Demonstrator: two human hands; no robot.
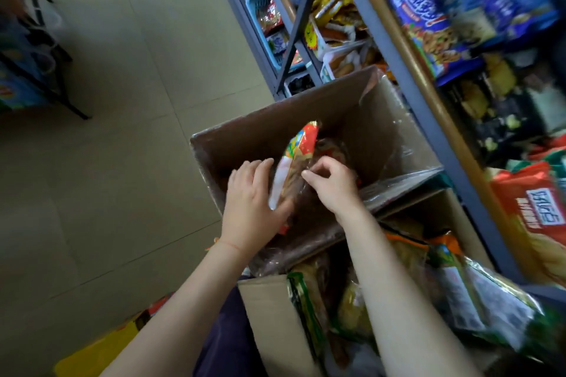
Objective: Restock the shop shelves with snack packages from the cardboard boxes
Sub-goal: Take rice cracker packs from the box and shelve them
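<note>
Cardboard, the open box (306, 131) still seemed, through the blur, to hold more stock. Our left hand (251, 202) cupped a red-topped snack packet (294, 162) inside it, and our right hand (332, 184) pinched its edge; the shelves (407, 82) were already crowded.

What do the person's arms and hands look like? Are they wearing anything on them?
Both forearms are bare, with no sleeves showing and no gloves. The left hand has a thin red-orange string tied round its wrist. The right hand wears nothing I can see: no ring, watch or band.
</note>
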